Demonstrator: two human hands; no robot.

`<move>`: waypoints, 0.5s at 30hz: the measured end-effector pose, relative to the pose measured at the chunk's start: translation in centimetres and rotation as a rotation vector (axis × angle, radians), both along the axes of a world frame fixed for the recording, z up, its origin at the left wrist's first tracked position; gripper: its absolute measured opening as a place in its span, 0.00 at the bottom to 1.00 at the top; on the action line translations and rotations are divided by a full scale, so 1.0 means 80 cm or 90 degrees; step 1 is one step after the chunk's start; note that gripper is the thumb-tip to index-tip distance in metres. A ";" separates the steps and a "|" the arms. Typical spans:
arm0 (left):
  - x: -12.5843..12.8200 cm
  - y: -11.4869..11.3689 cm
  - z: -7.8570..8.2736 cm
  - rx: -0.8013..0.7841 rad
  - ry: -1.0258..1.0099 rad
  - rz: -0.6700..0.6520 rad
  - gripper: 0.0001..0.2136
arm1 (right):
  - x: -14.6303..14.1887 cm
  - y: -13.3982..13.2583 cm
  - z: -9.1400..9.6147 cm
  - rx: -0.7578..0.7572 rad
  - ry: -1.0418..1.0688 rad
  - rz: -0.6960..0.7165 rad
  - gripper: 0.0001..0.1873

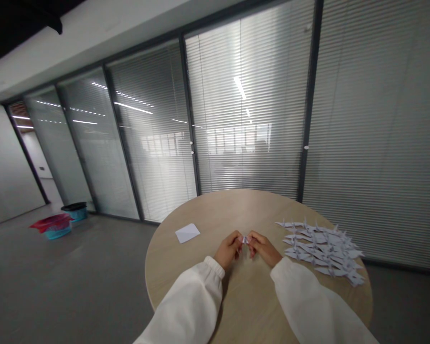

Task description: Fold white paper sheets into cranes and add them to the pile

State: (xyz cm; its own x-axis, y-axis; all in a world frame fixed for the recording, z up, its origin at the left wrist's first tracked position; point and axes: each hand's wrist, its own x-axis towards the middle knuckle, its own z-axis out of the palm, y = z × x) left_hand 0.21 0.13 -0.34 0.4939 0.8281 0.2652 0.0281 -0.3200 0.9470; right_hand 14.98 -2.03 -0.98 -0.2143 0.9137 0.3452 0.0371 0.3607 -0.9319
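Note:
My left hand [229, 249] and my right hand [263, 248] meet over the middle of a round wooden table [243, 296]. Both pinch a small folded piece of white paper [244, 239] between their fingertips, held just above the tabletop. Both arms wear white sleeves. To the right of my right hand lies a spread of several folded white paper cranes [320, 248]. A flat white paper square [187, 232] lies on the table to the left of my left hand.
Glass partitions with closed blinds [243, 119] stand right behind the table. At the far left on the grey floor are a blue tub with red cloth [55, 225] and a dark bin [75, 210].

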 end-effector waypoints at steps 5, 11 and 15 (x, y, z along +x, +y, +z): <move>0.001 -0.004 0.010 -0.132 -0.129 -0.096 0.17 | 0.000 -0.006 0.006 -0.062 0.191 0.107 0.14; -0.001 -0.018 0.023 -0.200 -0.211 -0.170 0.14 | -0.003 -0.016 0.015 -0.124 0.304 0.198 0.12; 0.000 -0.023 0.027 -0.231 -0.237 -0.204 0.13 | -0.004 -0.019 0.017 -0.137 0.319 0.216 0.12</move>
